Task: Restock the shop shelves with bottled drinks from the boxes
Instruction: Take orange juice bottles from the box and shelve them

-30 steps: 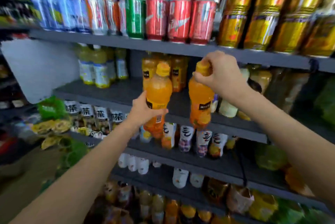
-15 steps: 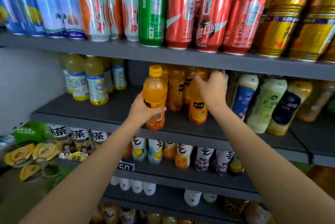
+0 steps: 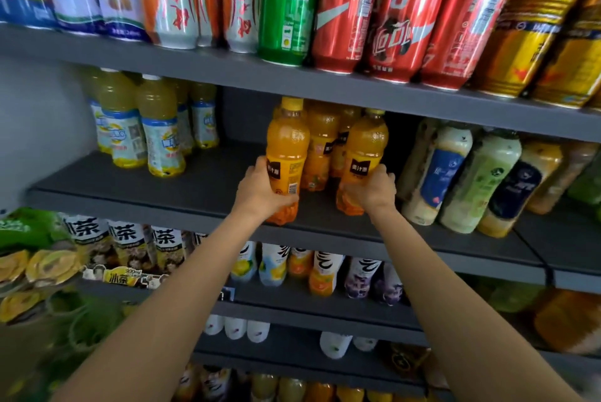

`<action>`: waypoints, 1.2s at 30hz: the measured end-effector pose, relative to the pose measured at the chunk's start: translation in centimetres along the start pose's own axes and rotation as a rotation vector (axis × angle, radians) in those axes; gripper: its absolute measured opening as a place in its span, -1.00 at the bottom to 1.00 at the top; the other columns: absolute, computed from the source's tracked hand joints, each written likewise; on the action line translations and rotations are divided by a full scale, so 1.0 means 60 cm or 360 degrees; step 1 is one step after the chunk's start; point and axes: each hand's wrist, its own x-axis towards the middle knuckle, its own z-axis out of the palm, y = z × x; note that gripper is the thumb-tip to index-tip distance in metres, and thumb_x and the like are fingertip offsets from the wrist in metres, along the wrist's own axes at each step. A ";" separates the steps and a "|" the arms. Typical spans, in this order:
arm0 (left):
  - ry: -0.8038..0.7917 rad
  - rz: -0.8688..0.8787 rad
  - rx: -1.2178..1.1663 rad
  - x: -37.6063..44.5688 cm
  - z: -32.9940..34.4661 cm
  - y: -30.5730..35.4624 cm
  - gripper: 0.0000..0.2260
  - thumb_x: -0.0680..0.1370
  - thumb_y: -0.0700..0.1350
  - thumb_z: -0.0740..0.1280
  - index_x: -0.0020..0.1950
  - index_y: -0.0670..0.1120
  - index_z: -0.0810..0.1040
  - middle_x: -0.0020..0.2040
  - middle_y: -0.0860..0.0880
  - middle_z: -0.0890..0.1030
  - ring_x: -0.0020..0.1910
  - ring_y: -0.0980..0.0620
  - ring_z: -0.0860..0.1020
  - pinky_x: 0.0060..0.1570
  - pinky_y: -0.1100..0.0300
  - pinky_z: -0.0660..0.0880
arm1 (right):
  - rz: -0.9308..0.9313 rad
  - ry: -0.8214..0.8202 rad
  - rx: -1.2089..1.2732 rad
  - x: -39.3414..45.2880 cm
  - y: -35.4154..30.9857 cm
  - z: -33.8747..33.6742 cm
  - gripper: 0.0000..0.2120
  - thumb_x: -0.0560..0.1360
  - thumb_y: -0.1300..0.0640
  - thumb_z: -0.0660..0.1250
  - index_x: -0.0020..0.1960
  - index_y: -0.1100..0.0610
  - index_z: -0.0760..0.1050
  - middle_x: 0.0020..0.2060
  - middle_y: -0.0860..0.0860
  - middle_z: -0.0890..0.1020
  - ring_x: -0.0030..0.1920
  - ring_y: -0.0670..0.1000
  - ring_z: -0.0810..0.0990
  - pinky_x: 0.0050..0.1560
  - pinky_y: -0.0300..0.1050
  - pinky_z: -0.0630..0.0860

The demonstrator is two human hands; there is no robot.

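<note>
Two orange juice bottles with yellow caps stand at the front of the grey middle shelf [image 3: 156, 197]. My left hand [image 3: 260, 193] grips the lower body of the left orange bottle [image 3: 287, 148]. My right hand [image 3: 374, 190] grips the lower part of the right orange bottle [image 3: 366, 154]. Both bottles are upright, with their bases at the shelf surface. More orange juice bottles [image 3: 322, 144] stand in a row behind them.
Pale yellow drink bottles [image 3: 156, 128] stand to the left on the same shelf, with bare shelf between. White, green and dark labelled bottles [image 3: 471, 174] crowd the right. Cans [image 3: 344, 11] fill the shelf above. Tea bottles [image 3: 126, 245] and small bottles [image 3: 322, 271] sit below.
Both bottles have moved inward onto the middle shelf. My right hand has slid from the bottle's cap down to its lower body. The camera has moved closer to the shelf.
</note>
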 end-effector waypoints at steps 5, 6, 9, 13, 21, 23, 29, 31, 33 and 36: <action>0.0007 -0.0020 0.0012 -0.019 0.013 -0.026 -0.33 0.32 -0.08 0.53 0.35 -0.08 0.30 0.26 -0.11 0.46 0.27 -0.09 0.42 0.24 0.01 0.37 | -0.0151 0.0080 -0.0010 0.016 -0.010 0.024 -0.30 0.32 -0.01 0.51 0.29 0.26 0.28 0.25 0.21 0.40 0.27 0.22 0.40 0.30 0.16 0.34; 0.0049 -0.0022 0.0003 -0.018 0.017 -0.025 -0.34 0.33 -0.08 0.52 0.35 -0.08 0.30 0.26 -0.10 0.46 0.27 -0.08 0.42 0.23 0.03 0.36 | -0.0141 0.0080 0.0008 0.020 -0.015 0.031 -0.31 0.33 0.00 0.51 0.29 0.26 0.28 0.25 0.21 0.40 0.26 0.22 0.41 0.30 0.16 0.35; 0.0192 -0.0041 -0.0006 -0.014 0.033 -0.020 -0.36 0.36 -0.08 0.51 0.36 -0.08 0.30 0.26 -0.08 0.48 0.26 -0.07 0.43 0.18 0.07 0.37 | -0.0102 0.0095 0.0059 0.030 -0.022 0.048 -0.34 0.35 0.06 0.49 0.30 0.28 0.27 0.26 0.23 0.39 0.27 0.25 0.39 0.30 0.15 0.33; 0.0302 -0.0072 -0.0005 0.001 0.057 -0.022 -0.37 0.36 -0.06 0.50 0.35 -0.08 0.30 0.25 -0.08 0.47 0.25 -0.09 0.43 0.19 0.01 0.38 | -0.0104 0.0059 0.0125 0.037 -0.003 0.057 -0.38 0.38 0.12 0.46 0.31 0.29 0.26 0.27 0.25 0.38 0.27 0.25 0.39 0.28 0.11 0.36; 0.0299 -0.0141 0.0040 0.037 0.078 -0.020 -0.38 0.39 -0.07 0.47 0.37 -0.09 0.28 0.27 -0.12 0.45 0.26 -0.14 0.40 0.19 -0.01 0.36 | -0.0265 -0.0152 0.0114 0.020 0.045 0.042 -0.42 0.43 0.21 0.40 0.38 0.25 0.26 0.27 0.19 0.44 0.28 0.16 0.43 0.27 -0.04 0.37; 0.0310 -0.0159 0.0050 0.041 0.081 -0.019 -0.39 0.42 -0.09 0.45 0.39 -0.09 0.26 0.28 -0.14 0.44 0.27 -0.16 0.40 0.19 -0.02 0.35 | -0.0380 -0.0102 0.0067 0.008 0.053 0.037 -0.46 0.44 0.28 0.35 0.38 0.24 0.28 0.26 0.19 0.44 0.25 0.16 0.45 0.25 -0.08 0.37; 0.0521 -0.0211 -0.0016 -0.005 0.096 -0.013 -0.39 0.47 -0.05 0.40 0.44 -0.14 0.21 0.32 -0.20 0.35 0.29 -0.20 0.34 0.24 -0.04 0.30 | -0.0769 -0.0055 -0.0071 -0.040 0.065 0.027 -0.58 0.46 0.32 0.29 0.30 0.28 0.33 0.18 0.21 0.41 0.18 0.17 0.45 0.17 -0.08 0.40; 0.0753 -0.0115 -0.0054 -0.052 0.104 -0.020 -0.52 0.50 -0.11 0.35 0.36 -0.17 0.31 0.27 -0.20 0.38 0.23 -0.19 0.38 0.20 -0.04 0.34 | -0.0862 -0.0086 -0.0114 -0.059 0.076 0.022 -0.60 0.47 0.31 0.28 0.29 0.28 0.34 0.17 0.21 0.41 0.18 0.18 0.44 0.16 -0.05 0.40; 0.0897 0.0013 -0.0095 -0.110 0.121 -0.032 -0.66 0.50 -0.21 0.28 0.26 -0.19 0.37 0.18 -0.17 0.41 0.14 -0.13 0.43 0.13 0.00 0.40 | -0.0976 -0.0086 -0.0114 -0.082 0.095 0.015 -0.64 0.47 0.32 0.27 0.26 0.30 0.36 0.14 0.23 0.42 0.14 0.20 0.46 0.12 -0.02 0.42; 0.0853 0.0074 -0.0061 -0.207 0.161 -0.057 -0.74 0.51 -0.26 0.23 0.20 -0.21 0.38 0.11 -0.15 0.43 0.03 0.01 0.42 0.04 0.19 0.37 | -0.1214 -0.0128 0.0015 -0.129 0.148 0.001 -0.69 0.46 0.33 0.22 0.20 0.30 0.41 0.09 0.22 0.46 0.08 0.17 0.50 0.03 0.01 0.49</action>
